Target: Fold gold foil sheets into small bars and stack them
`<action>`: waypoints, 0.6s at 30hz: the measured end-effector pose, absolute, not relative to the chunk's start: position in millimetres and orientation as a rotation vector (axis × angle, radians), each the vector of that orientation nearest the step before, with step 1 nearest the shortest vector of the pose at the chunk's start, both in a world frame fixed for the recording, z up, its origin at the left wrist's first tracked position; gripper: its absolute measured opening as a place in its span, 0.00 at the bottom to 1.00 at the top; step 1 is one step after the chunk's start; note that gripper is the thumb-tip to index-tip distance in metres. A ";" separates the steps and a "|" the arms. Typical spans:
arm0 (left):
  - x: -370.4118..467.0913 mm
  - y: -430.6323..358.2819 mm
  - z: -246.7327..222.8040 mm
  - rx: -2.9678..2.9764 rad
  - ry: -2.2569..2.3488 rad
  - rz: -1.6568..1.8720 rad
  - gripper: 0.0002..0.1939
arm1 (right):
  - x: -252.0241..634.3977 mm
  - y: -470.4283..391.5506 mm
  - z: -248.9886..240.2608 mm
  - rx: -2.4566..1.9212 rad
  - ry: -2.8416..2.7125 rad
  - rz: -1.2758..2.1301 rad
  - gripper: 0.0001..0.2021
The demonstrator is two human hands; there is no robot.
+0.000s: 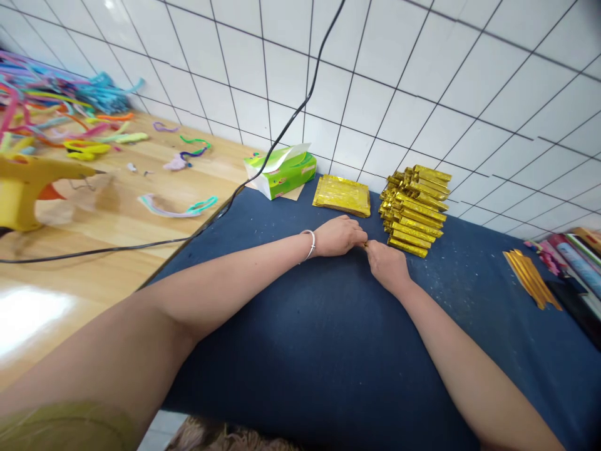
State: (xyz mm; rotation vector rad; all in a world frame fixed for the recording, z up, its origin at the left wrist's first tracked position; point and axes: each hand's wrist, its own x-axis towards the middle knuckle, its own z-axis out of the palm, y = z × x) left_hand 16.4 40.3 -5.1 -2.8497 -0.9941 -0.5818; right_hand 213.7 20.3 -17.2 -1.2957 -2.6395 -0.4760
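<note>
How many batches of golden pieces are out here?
3: a flat stack beside the green box, a heaped pile right of it, and a row of strips at far right.

a small gold-coloured piece [365, 245], mostly hidden, is held over the dark blue surface [300, 351].

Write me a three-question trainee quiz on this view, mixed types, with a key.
1. Multiple choice. The left hand and right hand are:
A) wide apart
B) close together above the blue cloth
C) on opposite sides of the tissue box
2. True or false? The flat gold stack lies between the green tissue box and the taller pile of gold strips.
3. Fill in the blank. A silver ____ circles the left wrist.

Key: 1 B; 2 true; 3 bracelet.
</note>
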 end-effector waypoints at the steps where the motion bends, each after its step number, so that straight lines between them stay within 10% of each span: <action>1: 16.0 41.0 -5.9 -2.879 -1.010 -0.598 0.11 | 214.5 20.7 -17.3 -1.272 -2.649 -0.467 0.15; 18: 8.7 57.6 -12.7 -2.902 -0.972 -0.692 0.10 | 209.5 18.4 -14.1 -1.420 -2.570 -0.410 0.17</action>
